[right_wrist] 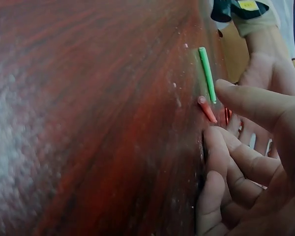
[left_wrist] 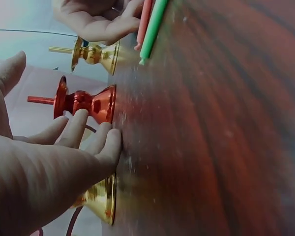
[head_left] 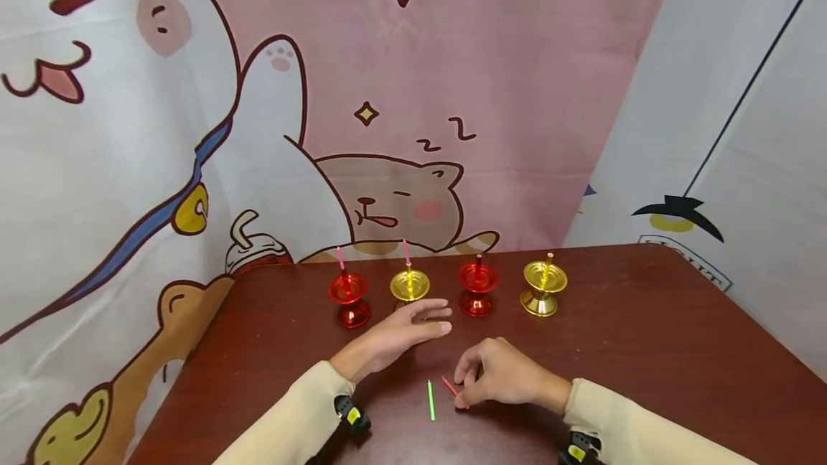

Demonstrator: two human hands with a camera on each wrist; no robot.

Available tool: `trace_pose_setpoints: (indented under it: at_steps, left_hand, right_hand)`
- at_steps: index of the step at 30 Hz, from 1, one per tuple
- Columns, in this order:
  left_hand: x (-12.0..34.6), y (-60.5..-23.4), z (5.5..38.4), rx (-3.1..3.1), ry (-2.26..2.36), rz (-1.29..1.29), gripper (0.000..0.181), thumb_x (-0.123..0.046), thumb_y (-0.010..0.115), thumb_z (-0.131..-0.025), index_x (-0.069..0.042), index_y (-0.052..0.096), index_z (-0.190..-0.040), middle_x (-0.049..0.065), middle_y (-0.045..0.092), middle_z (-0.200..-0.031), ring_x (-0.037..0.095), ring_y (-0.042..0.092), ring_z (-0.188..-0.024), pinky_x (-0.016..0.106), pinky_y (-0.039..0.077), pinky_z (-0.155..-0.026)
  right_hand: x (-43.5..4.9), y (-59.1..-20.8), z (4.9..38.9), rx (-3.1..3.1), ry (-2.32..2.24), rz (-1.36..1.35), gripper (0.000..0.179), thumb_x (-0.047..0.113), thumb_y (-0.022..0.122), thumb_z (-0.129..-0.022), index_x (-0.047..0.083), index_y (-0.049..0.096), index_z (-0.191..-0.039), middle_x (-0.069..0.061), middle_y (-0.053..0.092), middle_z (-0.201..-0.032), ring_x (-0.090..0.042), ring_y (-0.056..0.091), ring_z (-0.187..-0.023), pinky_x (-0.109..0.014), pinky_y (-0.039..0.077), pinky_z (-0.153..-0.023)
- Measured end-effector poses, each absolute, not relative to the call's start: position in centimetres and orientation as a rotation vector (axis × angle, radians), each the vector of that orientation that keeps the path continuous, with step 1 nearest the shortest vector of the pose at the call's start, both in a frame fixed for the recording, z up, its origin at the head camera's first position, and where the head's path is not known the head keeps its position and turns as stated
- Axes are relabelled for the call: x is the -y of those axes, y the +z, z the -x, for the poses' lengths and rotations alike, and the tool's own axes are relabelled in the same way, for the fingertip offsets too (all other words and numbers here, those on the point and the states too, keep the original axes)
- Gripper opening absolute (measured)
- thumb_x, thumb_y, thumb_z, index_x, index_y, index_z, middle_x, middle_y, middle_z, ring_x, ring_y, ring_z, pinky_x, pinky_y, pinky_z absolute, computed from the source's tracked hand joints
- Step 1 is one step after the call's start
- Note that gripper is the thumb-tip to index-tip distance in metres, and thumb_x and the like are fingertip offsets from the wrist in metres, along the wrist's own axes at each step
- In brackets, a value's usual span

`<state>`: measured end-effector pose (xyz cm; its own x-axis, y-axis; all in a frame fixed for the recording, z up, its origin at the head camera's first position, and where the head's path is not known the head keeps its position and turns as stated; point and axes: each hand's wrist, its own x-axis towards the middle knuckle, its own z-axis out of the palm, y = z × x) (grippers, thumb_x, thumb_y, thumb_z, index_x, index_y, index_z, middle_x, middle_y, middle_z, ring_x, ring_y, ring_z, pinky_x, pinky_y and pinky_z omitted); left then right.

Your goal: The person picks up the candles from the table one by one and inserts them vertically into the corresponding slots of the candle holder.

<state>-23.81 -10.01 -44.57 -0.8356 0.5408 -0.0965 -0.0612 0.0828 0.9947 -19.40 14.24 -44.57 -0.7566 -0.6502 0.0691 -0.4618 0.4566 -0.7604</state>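
Note:
On the table lie a green candle (head_left: 431, 400) and a red candle (head_left: 449, 386), side by side. Around the red candle my right hand (head_left: 504, 375) reaches down with bent fingers; in the right wrist view a gap shows between thumb and forefinger, with the candle still on the tabletop. My left hand (head_left: 400, 332) hovers with relaxed fingers, holding nothing, and partly hides a gold candle holder (head_left: 410, 285). That holder carries a pink candle (head_left: 407, 253), as does the red holder (head_left: 353, 314) at the left. Another red holder (head_left: 476, 303) and gold holder (head_left: 539, 303) carry no candle.
The brown wooden table (head_left: 633, 336) runs back to a cartoon-printed curtain (head_left: 536, 56). The holders stand in a row near its back edge. Small pale specks (right_wrist: 177, 93) lie on the tabletop near the candles.

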Motion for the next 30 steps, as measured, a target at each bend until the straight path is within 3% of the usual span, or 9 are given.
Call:
trace_pose_setpoints:
  at_steps: [14,21,30]
  left_hand:
    - [6.6,-44.5,26.2,-1.970,1.780,-0.422,0.078,-0.024,0.074,-0.105,-0.002,0.035,-0.169,0.020,0.045,-0.168,0.036,0.049,-0.151,0.056,0.036,-0.126]
    - [5.5,-44.3,26.5,-1.996,1.797,-0.385,0.086,-0.029,0.075,-0.104,-0.005,0.027,-0.172,0.021,0.041,-0.170,0.040,0.040,-0.156,0.060,0.033,-0.126]
    - [4.5,-44.6,27.0,-2.003,1.826,-0.383,0.087,-0.028,0.076,-0.104,-0.005,0.027,-0.172,0.020,0.043,-0.168,0.041,0.040,-0.156,0.062,0.030,-0.127]
  right_hand:
    - [-14.9,-45.7,19.9,-2.500,-1.162,1.149,0.021,0.011,0.096,-0.078,0.019,0.079,-0.088,0.022,0.067,-0.072,0.003,0.061,-0.067,-0.022,0.050,-0.058]
    - [-15.3,-44.7,19.5,-2.503,-1.137,0.998,0.023,0.008,0.098,-0.077,0.021,0.081,-0.085,0.019,0.067,-0.071,0.001,0.063,-0.067,-0.022,0.052,-0.062]
    - [-15.7,-44.9,19.8,-2.504,-1.123,1.031,0.022,0.006,0.098,-0.078,0.019,0.082,-0.087,0.018,0.068,-0.073,0.001,0.063,-0.069,-0.021,0.052,-0.062]
